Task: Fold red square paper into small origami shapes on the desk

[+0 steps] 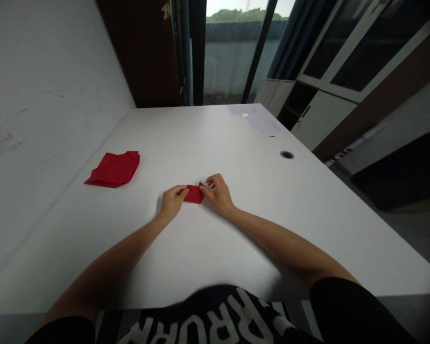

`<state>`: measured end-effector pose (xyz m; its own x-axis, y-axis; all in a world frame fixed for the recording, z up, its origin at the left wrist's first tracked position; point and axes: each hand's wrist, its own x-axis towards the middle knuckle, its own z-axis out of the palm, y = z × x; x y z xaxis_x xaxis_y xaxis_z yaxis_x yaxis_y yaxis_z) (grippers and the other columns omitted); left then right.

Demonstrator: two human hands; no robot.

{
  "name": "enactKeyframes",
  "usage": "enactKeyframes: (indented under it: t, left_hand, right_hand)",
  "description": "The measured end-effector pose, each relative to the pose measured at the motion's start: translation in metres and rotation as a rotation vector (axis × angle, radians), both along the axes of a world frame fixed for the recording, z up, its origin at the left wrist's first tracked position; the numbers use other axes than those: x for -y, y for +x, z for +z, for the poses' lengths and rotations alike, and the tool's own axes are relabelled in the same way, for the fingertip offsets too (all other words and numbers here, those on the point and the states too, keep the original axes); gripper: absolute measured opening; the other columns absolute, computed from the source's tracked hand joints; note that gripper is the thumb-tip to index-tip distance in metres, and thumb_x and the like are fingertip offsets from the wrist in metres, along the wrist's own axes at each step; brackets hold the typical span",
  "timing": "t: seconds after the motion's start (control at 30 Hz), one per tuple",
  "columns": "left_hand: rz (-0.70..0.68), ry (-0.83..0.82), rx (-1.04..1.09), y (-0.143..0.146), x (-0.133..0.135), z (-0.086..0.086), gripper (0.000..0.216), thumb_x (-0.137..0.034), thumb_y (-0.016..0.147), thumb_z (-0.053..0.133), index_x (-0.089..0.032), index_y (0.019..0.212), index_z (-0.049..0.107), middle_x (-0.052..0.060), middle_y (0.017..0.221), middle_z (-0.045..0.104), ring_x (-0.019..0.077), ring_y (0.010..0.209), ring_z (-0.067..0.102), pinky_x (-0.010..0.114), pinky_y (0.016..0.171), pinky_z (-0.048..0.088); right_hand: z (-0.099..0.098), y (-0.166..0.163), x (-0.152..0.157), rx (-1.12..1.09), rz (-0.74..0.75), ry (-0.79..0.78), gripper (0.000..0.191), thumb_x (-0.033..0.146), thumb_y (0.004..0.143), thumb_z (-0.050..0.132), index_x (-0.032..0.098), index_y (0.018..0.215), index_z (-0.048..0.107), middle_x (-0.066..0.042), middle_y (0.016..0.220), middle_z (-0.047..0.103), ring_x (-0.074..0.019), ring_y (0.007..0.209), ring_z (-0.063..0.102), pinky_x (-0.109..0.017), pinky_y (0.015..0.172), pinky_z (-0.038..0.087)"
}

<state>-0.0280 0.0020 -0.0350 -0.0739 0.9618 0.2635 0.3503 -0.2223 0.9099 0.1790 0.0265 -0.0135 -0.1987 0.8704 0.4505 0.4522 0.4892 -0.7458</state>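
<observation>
A small folded piece of red paper [193, 195] is between my two hands, close above or on the white table. My left hand [173, 198] pinches its left end between thumb and fingers. At the right end, my right hand [218, 192] has its thumb on the paper beside a small corner that sticks up. The other fingers of that hand are curled, and part of the paper's right edge is hidden behind them. Farther off to the left lies a larger stack of red paper [115, 169] with uneven edges.
The white table [186, 134] runs from my body toward a window. A wall [57, 95] borders its left side. Printed sheets [260, 122] lie at the far right corner, near a round cable hole [287, 155]. White cabinets [324, 117] stand beyond the right edge.
</observation>
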Motion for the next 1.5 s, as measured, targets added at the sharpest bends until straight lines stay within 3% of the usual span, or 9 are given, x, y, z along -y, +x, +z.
enactKeyframes:
  t: [0.07,0.17,0.3,0.5,0.63,0.8,0.97,1.2,1.5]
  left_hand:
    - [0.024,0.023,-0.004,0.000,0.001,0.002,0.024,-0.038,0.091,0.063,-0.021,0.102,0.076,0.005,0.099,0.077,0.0189,0.089,0.071,0.033,0.084,0.056]
    - [0.037,0.048,-0.048,0.000,0.003,0.005,0.022,-0.037,0.091,0.064,-0.022,0.101,0.076,0.004,0.099,0.077,0.0189,0.090,0.070,0.034,0.086,0.056]
    - [0.019,0.081,-0.074,0.002,0.005,0.007,0.022,-0.036,0.092,0.062,-0.022,0.102,0.076,0.005,0.100,0.076,0.0187,0.092,0.069,0.034,0.087,0.055]
    - [-0.019,0.119,-0.145,0.004,0.012,0.019,0.027,-0.030,0.094,0.061,-0.024,0.119,0.071,0.004,0.102,0.072,0.0162,0.088,0.066,0.031,0.084,0.055]
    - [-0.028,0.171,-0.260,0.004,0.015,0.026,0.024,-0.034,0.096,0.058,-0.026,0.113,0.074,0.003,0.094,0.065,0.0155,0.082,0.061,0.028,0.078,0.052]
    - [-0.043,0.134,-0.181,0.005,0.015,0.026,0.025,-0.032,0.094,0.061,-0.024,0.116,0.071,-0.001,0.079,0.059,0.0135,0.070,0.055,0.026,0.070,0.048]
    - [-0.089,0.149,-0.199,0.004,0.016,0.028,0.020,-0.034,0.096,0.057,-0.022,0.095,0.073,0.002,0.084,0.066,0.0147,0.074,0.058,0.028,0.071,0.047]
    - [-0.079,0.059,-0.094,0.002,0.014,0.019,0.023,-0.039,0.096,0.057,-0.020,0.088,0.068,0.000,0.074,0.066,0.0141,0.070,0.061,0.027,0.070,0.049]
    - [-0.141,-0.058,0.156,0.000,0.005,0.001,0.024,-0.043,0.093,0.061,-0.019,0.090,0.064,0.000,0.071,0.065,0.0128,0.064,0.062,0.025,0.063,0.049]
  right_hand:
    - [-0.001,0.000,0.000,0.016,-0.017,-0.080,0.020,0.040,0.091,0.064,0.021,0.092,0.059,-0.004,0.089,0.065,-0.0164,0.075,0.057,-0.028,0.069,0.046]
    - [0.000,0.000,0.002,0.038,0.086,-0.164,0.021,0.040,0.096,0.057,0.021,0.093,0.063,-0.001,0.080,0.068,-0.0146,0.068,0.057,-0.027,0.066,0.045]
    - [0.002,-0.001,0.005,0.036,0.248,-0.110,0.021,0.031,0.099,0.051,0.022,0.103,0.069,-0.002,0.091,0.073,-0.0146,0.080,0.064,-0.026,0.075,0.046]
    - [0.000,-0.001,0.004,0.098,0.268,-0.045,0.022,0.030,0.100,0.051,0.020,0.105,0.071,-0.004,0.093,0.074,-0.0151,0.080,0.064,-0.026,0.077,0.046]
    - [0.000,0.000,0.005,0.178,0.283,-0.020,0.023,0.028,0.101,0.050,0.020,0.106,0.070,-0.005,0.095,0.074,-0.0156,0.081,0.064,-0.026,0.077,0.047]
    - [-0.002,0.000,0.005,0.192,0.314,0.061,0.023,0.030,0.103,0.048,0.020,0.105,0.069,-0.006,0.094,0.072,-0.0161,0.083,0.064,-0.027,0.079,0.047]
    - [-0.001,0.001,0.005,0.137,0.288,0.064,0.023,0.035,0.102,0.051,0.020,0.101,0.069,-0.005,0.089,0.071,-0.0153,0.078,0.061,-0.027,0.076,0.046]
    - [0.005,0.001,0.006,-0.011,0.220,-0.082,0.021,0.039,0.094,0.061,0.020,0.092,0.068,0.000,0.077,0.067,-0.0125,0.067,0.055,-0.024,0.065,0.041]
    - [0.002,0.001,0.004,-0.061,0.243,-0.171,0.022,0.038,0.092,0.062,0.018,0.083,0.064,0.003,0.067,0.058,-0.0104,0.061,0.047,-0.024,0.060,0.035]
